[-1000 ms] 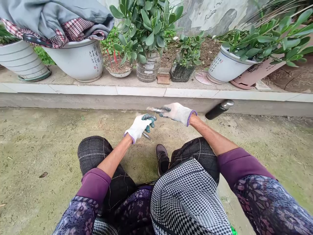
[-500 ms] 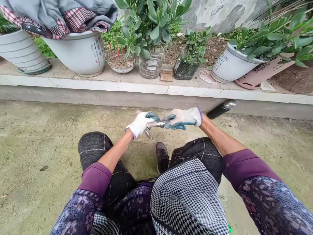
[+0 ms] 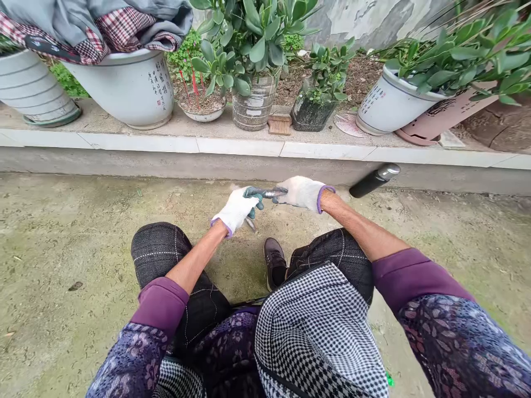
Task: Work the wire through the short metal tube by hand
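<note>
My left hand [image 3: 237, 209], in a white knit glove with dark green coated fingers and a purple cuff, is closed around one end of a thin silvery rod-like piece [image 3: 269, 194]. Its middle looks ridged or wrapped, and its exact kind cannot be made out. My right hand [image 3: 299, 192], gloved alike, pinches the other end. Below my left palm a second narrow metallic end [image 3: 250, 223] sticks out; whether it joins the rod is hidden by the glove. Both hands are held in front of my knees, above the ground.
A black flask with a silver cap [image 3: 376, 180] leans against the low ledge [image 3: 240, 146]. Potted plants, a large white pot [image 3: 124, 91] with clothes on top, and a small brush [image 3: 280, 124] stand along it. A checked cloth [image 3: 315, 326] covers my lap.
My right hand has turned so its back faces up, and its fingers have closed on the rod's end. Both hands have shifted slightly forward, and the rod is covered more by the gloves.
</note>
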### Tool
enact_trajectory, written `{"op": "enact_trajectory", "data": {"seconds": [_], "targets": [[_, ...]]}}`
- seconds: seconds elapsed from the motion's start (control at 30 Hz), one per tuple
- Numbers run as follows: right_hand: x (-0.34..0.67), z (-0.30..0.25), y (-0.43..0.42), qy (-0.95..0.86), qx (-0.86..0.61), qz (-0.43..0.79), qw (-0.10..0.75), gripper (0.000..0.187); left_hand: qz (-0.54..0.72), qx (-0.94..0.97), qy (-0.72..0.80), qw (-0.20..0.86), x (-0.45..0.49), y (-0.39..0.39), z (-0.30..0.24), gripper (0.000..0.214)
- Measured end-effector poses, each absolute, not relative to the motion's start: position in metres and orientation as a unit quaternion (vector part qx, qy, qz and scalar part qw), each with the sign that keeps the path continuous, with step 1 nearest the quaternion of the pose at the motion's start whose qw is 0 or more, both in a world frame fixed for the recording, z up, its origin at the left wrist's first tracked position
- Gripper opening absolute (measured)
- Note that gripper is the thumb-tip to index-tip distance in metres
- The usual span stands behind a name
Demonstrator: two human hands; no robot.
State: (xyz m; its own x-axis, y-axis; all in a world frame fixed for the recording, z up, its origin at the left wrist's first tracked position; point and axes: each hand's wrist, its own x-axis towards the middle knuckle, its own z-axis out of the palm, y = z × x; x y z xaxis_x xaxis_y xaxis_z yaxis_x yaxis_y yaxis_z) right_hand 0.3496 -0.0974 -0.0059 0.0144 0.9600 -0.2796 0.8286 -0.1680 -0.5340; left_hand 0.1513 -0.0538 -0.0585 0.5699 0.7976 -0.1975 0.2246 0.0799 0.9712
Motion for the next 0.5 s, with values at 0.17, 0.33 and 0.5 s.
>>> {"op": "enact_trajectory", "data": {"seconds": [0.17,0.33,0.5], "targets": [[0.35,0.006,-0.09,-0.682,-0.709,0.182,0.012,0.032,0.24,0.564,0.395,0.684,0.153,-0.062,-0.059,0.017],[0.344,0.004,-0.087,-0.686,-0.713,0.139,-0.018,0.037,0.24,0.574,0.39,0.679,0.155,-0.069,-0.055,0.018],[0.343,0.008,-0.09,-0.661,-0.725,0.188,0.042,0.032,0.253,0.567,0.382,0.685,0.152,-0.066,-0.058,0.017]]}}
